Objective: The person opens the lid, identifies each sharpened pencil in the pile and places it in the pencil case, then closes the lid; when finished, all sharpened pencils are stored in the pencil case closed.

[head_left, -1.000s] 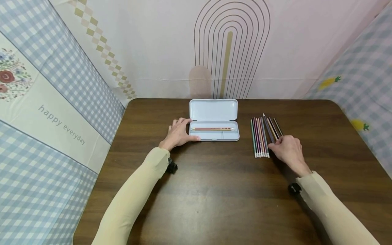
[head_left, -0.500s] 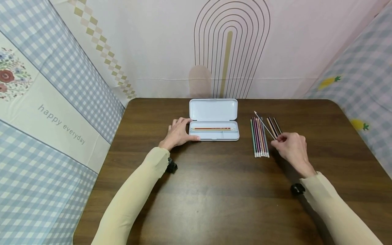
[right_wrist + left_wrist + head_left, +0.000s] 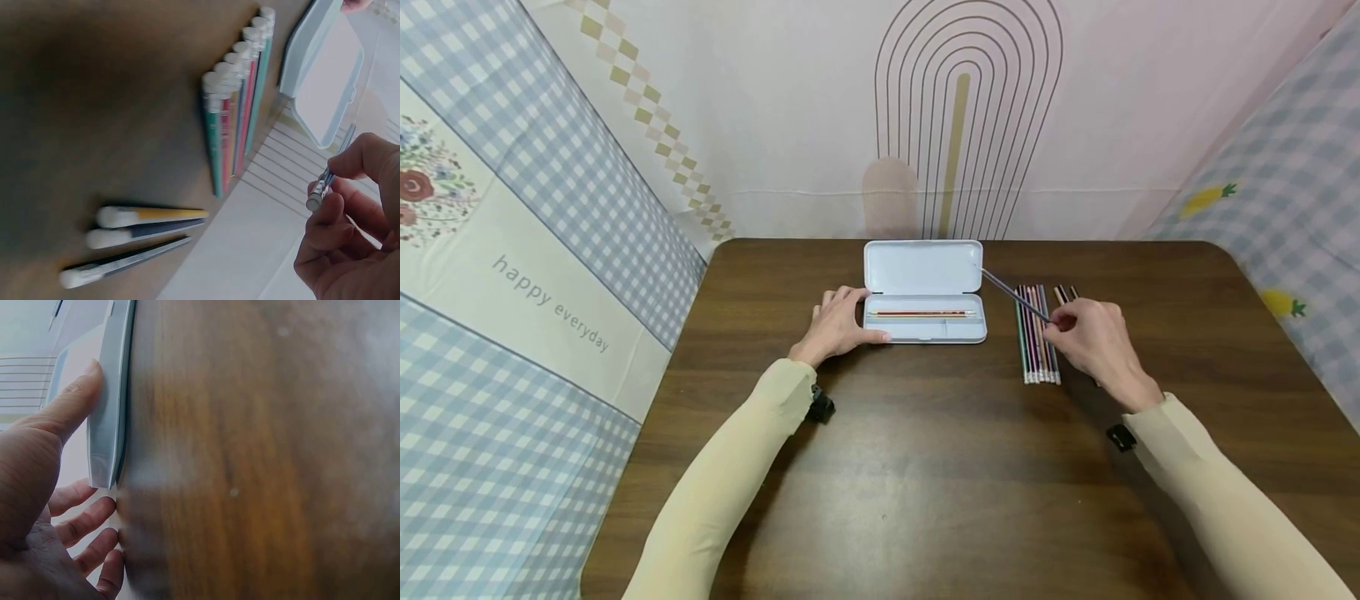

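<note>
A pale blue pencil case (image 3: 906,331) lies with its lid raised at the back of the table. Red and yellow pencils (image 3: 921,314) rest in its rear compartment. My left hand (image 3: 838,325) holds the case's left end, the thumb (image 3: 81,394) on the front wall and the fingers round behind. Between right thumb and fingers, my right hand (image 3: 1093,337) pinches a grey-looking pencil (image 3: 320,187) near its eraser end. That pencil is raised, its far end pointing left toward the lid. Below it lies a row of several pencils (image 3: 1036,342), erasers toward me.
Right of the row, a few separate pencils (image 3: 150,215) lie on the wooden table (image 3: 880,467), partly hidden by my right hand in the head view. A patterned cloth (image 3: 805,125) hangs along the table's back edge, with checked cloth on both sides.
My right hand has lifted the grey-looking pencil from beside the row, and the pencil has swung leftward over the row toward the case. My left hand stays at the case.
</note>
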The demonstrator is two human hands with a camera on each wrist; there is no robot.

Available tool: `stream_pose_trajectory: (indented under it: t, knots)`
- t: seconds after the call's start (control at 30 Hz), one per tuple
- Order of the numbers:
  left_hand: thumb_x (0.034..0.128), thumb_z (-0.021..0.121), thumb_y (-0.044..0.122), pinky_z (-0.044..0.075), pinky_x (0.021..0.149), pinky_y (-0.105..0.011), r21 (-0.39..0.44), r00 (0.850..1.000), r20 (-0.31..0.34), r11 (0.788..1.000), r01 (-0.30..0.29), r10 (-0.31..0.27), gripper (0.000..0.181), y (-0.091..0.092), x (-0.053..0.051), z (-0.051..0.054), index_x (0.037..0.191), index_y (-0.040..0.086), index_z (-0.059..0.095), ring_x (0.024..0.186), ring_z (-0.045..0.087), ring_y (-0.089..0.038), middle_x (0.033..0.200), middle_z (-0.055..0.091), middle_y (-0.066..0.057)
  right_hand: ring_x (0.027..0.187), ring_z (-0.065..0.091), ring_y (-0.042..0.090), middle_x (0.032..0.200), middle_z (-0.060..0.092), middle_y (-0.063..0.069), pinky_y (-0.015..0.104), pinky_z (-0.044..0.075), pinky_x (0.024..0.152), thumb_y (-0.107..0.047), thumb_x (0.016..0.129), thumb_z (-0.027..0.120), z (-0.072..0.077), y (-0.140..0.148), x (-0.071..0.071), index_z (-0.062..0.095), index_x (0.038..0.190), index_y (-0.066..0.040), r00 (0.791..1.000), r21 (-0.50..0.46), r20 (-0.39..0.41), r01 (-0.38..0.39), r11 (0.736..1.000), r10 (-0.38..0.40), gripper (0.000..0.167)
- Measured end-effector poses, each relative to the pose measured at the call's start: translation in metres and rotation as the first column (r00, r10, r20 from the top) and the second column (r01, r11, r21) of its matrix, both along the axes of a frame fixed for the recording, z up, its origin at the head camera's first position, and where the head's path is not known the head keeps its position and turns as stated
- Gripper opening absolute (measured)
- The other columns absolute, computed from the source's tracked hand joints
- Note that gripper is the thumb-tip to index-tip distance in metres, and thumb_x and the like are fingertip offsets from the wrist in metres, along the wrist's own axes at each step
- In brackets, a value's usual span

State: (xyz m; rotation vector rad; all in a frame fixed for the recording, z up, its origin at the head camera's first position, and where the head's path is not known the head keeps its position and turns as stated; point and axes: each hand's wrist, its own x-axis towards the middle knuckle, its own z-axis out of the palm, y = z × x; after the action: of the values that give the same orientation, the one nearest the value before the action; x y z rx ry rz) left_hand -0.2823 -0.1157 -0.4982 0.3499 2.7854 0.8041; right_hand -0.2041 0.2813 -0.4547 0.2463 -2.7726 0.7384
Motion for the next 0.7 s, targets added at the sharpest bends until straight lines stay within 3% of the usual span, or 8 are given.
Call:
stream_pose_trajectory:
  t: [0.17,0.3,0.7]
  knots:
    - [0.0882,0.088,0.055,0.033,0.122,-0.057,0.0,1.0,-0.001,1.0,0.001,-0.001,0.097,0.0,0.0,0.0,0.166,0.017,0.045,0.155,0.035,-0.038,0.168,0.045,-0.012,0.069,0.066,0.023,0.079,0.077,0.015,0.03,0.047,0.064,-0.001,0.087,0.072,0.002,-0.012,-0.014,0.081,0.084,0.002,0.996,0.022,-0.015,-0.085,0.996,0.086,0.01]
    - [0.088,0.089,0.055,0.033,0.122,-0.057,0.002,1.0,0.001,1.0,-0.001,0.001,0.096,0.001,0.001,0.001,0.165,0.016,0.046,0.154,0.035,-0.038,0.168,0.045,-0.012,0.07,0.065,0.022,0.081,0.076,0.014,0.028,0.047,0.065,0.0,0.089,0.071,0.001,-0.023,-0.025,0.081,0.086,0.001,0.988,0.037,0.03,-0.153,0.988,0.152,0.01]
    - [0.0875,0.089,0.056,0.035,0.122,-0.055,-0.014,1.0,-0.023,1.0,0.017,-0.017,0.098,0.001,-0.001,0.0,0.165,0.014,0.046,0.151,0.04,-0.036,0.165,0.049,-0.013,0.077,0.064,0.024,0.09,0.076,0.017,0.035,0.053,0.07,0.001,0.093,0.07,-0.008,-0.059,-0.057,0.081,0.095,0.005,0.945,0.076,0.095,-0.321,0.944,0.313,0.011]
